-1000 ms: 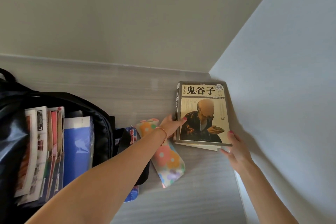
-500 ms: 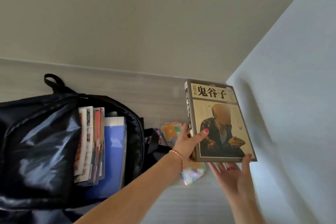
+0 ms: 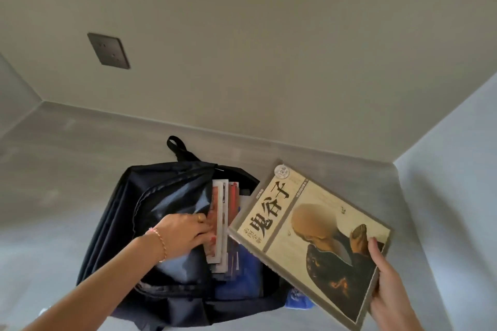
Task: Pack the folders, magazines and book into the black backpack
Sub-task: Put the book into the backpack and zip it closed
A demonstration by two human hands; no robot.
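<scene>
Single head-worn wide-angle view, aimed forward and down, close over the backpack (image 3: 166, 226) on the table (image 3: 67, 169).

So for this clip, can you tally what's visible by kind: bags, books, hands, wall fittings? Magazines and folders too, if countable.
Backpack: 1, the black backpack, open.
Book: 1, the book, held by the right hand.
Hands: 2, the left hand at the backpack opening.
Wall socket: 1, the wall socket.
Magazines and blue folder: overlapping in the backpack, count unclear.
Total counted: 5.
</scene>
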